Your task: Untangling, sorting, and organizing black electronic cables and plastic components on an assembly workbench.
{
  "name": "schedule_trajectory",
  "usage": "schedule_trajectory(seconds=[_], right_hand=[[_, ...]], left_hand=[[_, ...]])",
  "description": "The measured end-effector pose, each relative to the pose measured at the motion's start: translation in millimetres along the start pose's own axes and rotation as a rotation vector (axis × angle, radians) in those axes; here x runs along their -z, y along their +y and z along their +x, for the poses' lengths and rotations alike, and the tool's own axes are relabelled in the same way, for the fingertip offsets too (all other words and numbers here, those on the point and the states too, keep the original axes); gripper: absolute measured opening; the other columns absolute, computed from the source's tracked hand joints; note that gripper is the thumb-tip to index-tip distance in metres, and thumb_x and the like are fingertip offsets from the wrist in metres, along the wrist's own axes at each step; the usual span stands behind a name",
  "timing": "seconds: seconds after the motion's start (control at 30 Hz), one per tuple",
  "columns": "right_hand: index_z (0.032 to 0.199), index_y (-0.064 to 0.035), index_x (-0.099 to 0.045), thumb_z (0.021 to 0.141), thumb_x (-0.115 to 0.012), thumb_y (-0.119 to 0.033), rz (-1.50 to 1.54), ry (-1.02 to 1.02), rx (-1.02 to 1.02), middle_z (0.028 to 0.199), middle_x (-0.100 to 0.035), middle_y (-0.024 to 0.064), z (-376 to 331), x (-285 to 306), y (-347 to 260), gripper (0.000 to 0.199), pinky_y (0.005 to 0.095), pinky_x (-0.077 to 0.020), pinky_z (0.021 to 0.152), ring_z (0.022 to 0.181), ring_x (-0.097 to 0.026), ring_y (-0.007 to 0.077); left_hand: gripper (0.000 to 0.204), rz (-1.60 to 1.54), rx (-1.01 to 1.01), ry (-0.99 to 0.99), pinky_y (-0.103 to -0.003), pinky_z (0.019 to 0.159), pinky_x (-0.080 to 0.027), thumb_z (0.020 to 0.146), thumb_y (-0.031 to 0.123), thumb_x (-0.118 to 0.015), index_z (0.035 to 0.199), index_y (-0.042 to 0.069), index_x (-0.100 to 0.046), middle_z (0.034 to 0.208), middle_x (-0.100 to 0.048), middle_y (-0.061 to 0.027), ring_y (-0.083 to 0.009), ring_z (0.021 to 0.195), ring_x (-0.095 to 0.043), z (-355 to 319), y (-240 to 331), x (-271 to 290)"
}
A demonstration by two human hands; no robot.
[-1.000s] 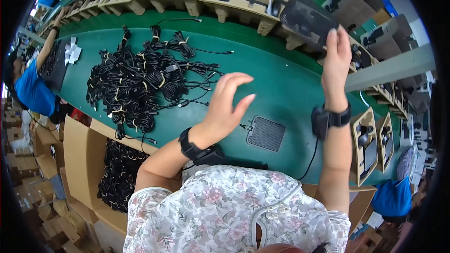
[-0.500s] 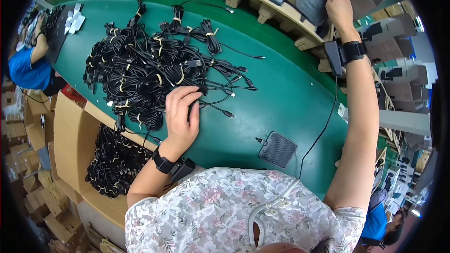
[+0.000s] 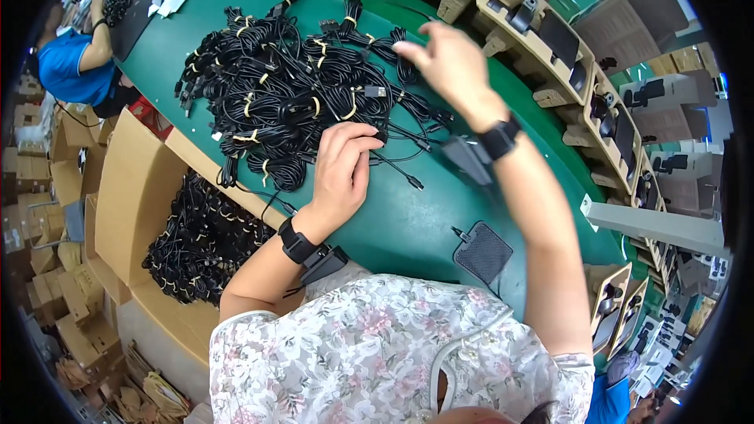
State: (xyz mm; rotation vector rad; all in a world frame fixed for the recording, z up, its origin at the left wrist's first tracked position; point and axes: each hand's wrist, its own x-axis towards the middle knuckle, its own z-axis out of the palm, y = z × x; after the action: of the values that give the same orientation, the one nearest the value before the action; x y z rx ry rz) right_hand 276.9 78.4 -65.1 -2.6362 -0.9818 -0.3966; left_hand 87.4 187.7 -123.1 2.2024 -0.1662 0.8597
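Note:
My left hand (image 3: 342, 169) rests at the near right edge of a big heap of black cables (image 3: 267, 94), coiled and bound with pale ties. Its fingers are curled together over a black cable (image 3: 381, 140); the grip is partly hidden by the fingers. Above the heap's right side is my right hand (image 3: 455, 67), a little blurred, with thumb and fingers apart and nothing in it. Nearest to it is a coiled cable bundle (image 3: 404, 59). A flat black textured pad (image 3: 559, 38) lies in a moulded pulp tray (image 3: 503, 20) farther right.
Another textured pad (image 3: 483, 253) lies on the green table (image 3: 416, 220) close to my body. An open cardboard box (image 3: 126, 180) of cables stands at the left. Pulp trays line the far edge, with a grey metal bar (image 3: 660, 224) at right. A person in blue (image 3: 77, 67) works far left.
My right hand has let go of the textured pad, now lying in the tray, and swung left toward the cables. My left hand stays at the heap's edge. The view has shifted.

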Motion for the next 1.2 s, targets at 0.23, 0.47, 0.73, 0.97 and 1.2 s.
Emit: schedule_trajectory(seconds=[0.23, 0.47, 0.73, 0.97, 1.2], right_hand=[[0.112, -0.0021, -0.049, 0.087, -0.059, -0.029, 0.984, -0.022, -0.212, 0.091, -0.063, 0.0081, -22.3, -0.7, 21.4, 0.038, 0.0303, -0.0467, 0.079, 0.082, -0.060, 0.0185], [0.124, -0.0027, -0.038, 0.092, -0.051, -0.020, 1.618, -0.013, -0.221, 0.087, -0.056, 0.0045, -100.5, 111.4, 12.2, 0.039, 0.0270, -0.0434, 0.082, 0.081, -0.055, 0.0151], [0.127, -0.0046, -0.037, 0.090, -0.052, -0.013, 1.291, 0.165, -0.289, 0.096, -0.052, 0.0070, -188.2, 172.6, 44.9, 0.041, 0.0291, -0.0430, 0.079, 0.087, -0.050, 0.0151], [0.127, -0.0038, -0.035, 0.083, -0.054, 0.001, 0.248, 0.083, 0.145, 0.102, -0.052, 0.0131, -197.1, 147.2, 19.8, 0.048, 0.0302, -0.0444, 0.073, 0.081, -0.055, 0.0199], [0.123, -0.0010, -0.036, 0.083, -0.055, -0.002, 0.284, 0.110, -0.130, 0.097, -0.058, 0.0225, -119.0, 150.3, 53.8, 0.044, 0.0398, -0.0469, 0.069, 0.079, -0.061, 0.0350]], left_hand=[[0.026, -0.107, 0.034, 0.080, -0.037, 0.084, -0.042, 0.074, -0.008, -0.055, 0.098, 0.002, -0.056, 0.103, -0.056, -0.0115, -0.0297, 0.098, -0.050, -1.5, 20.0, 3.7], [0.037, -0.382, 0.018, 0.219, -0.034, 0.086, -0.042, 0.080, 0.006, -0.062, 0.114, 0.000, -0.049, 0.100, -0.058, -0.0132, -0.0253, 0.099, -0.053, 35.7, 95.4, -45.4], [0.016, -1.153, 0.500, -0.962, -0.019, 0.051, -0.041, 0.092, 0.015, -0.050, 0.098, 0.001, -0.054, 0.082, -0.058, -0.0038, -0.0072, 0.065, -0.055, 35.1, 95.0, -77.7], [0.016, -1.168, 0.387, -0.673, -0.020, 0.055, -0.044, 0.091, 0.013, -0.051, 0.100, 0.000, -0.053, 0.077, -0.055, -0.0018, -0.0078, 0.061, -0.053, 51.8, 108.8, -83.1], [0.026, -1.050, 0.389, -0.296, -0.023, 0.065, -0.047, 0.088, 0.010, -0.055, 0.112, 0.001, -0.046, 0.084, -0.055, -0.0034, -0.0094, 0.072, -0.056, 64.4, 54.6, -80.0]])
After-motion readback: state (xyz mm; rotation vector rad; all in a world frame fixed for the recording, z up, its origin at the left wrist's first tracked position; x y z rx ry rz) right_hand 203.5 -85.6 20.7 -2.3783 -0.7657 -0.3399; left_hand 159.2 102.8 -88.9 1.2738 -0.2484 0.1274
